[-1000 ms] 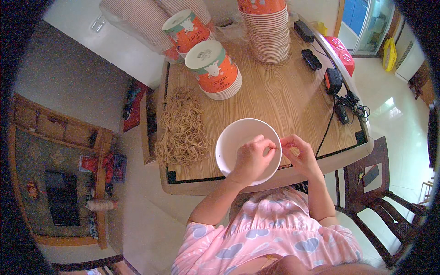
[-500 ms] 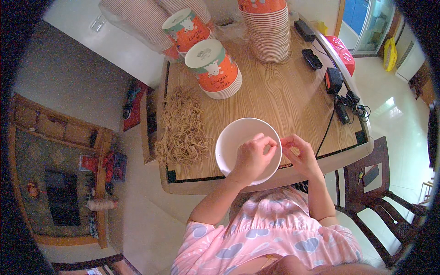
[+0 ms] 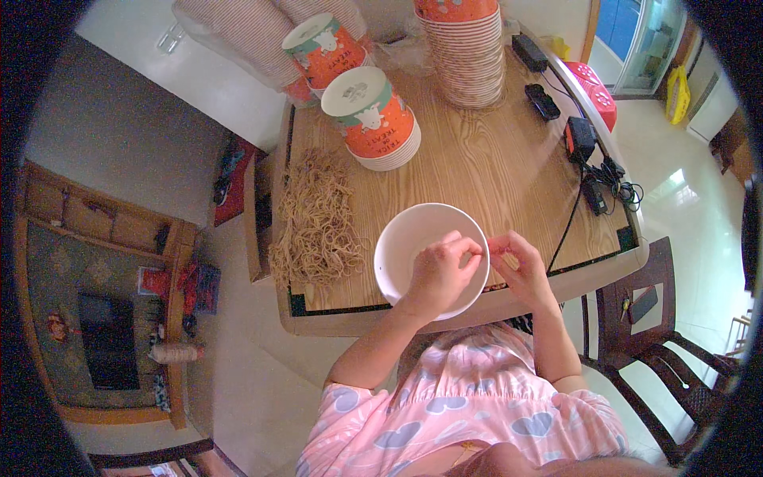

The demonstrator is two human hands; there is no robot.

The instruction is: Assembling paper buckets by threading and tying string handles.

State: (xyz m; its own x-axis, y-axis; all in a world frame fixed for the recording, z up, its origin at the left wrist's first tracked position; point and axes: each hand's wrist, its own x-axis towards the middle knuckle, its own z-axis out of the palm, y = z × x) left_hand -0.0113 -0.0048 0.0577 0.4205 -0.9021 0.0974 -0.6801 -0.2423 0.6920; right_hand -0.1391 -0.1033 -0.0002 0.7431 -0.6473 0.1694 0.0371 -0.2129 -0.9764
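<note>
A white-lined paper bucket (image 3: 395, 250) stands mouth up at the table's near edge, with a small dark hole in its left wall. My left hand (image 3: 442, 270) reaches over its mouth, fingers pinched together at the inside of the right wall. Just outside that same wall, my right hand (image 3: 518, 266) has its thumb and fingertips closed at the rim. Whatever lies between the fingertips is too small to make out. To the left lies a loose heap of brown twine pieces (image 3: 318, 219).
Upturned orange printed paper buckets (image 3: 372, 119) are stacked behind the twine. A taller bucket stack (image 3: 465, 63) stands at the back. Along the right edge lie a black-and-orange charger (image 3: 580, 139), cables (image 3: 608, 179) and a black case (image 3: 542, 102). A dark wooden chair (image 3: 636, 302) is at right.
Both hands stay at the bucket's right wall with almost no visible movement. The bucket has hardly shifted.
</note>
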